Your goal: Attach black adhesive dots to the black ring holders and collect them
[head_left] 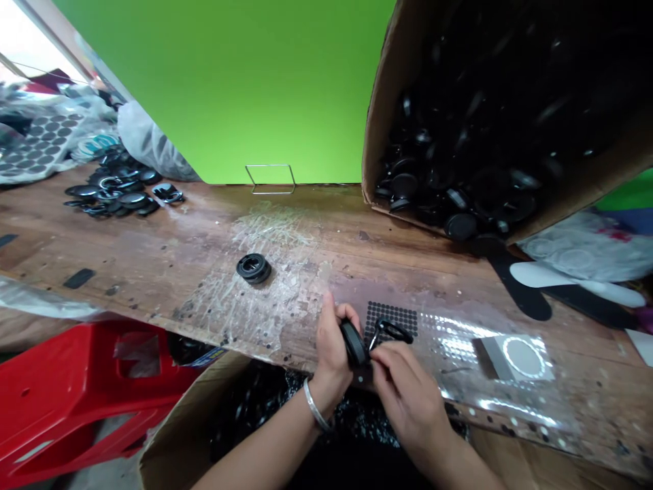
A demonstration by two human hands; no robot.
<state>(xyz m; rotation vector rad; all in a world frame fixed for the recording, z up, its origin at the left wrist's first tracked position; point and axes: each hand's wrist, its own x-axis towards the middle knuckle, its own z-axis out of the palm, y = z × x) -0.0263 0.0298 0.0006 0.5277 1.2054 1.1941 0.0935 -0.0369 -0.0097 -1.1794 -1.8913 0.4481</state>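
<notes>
Scuffed brown wooden table (326, 231) stretched behind, left hand (332, 347) clasped a thick round black piece (354, 342), right hand (412, 389) curled beside it, its pinch impossible to tell.

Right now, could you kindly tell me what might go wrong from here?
The left hand holds black discs near the edge of the bench; a slip could drop them into the lower box. The right hand is beside the dot sheet and might nudge it. Parts could tumble from the open side box.
</notes>
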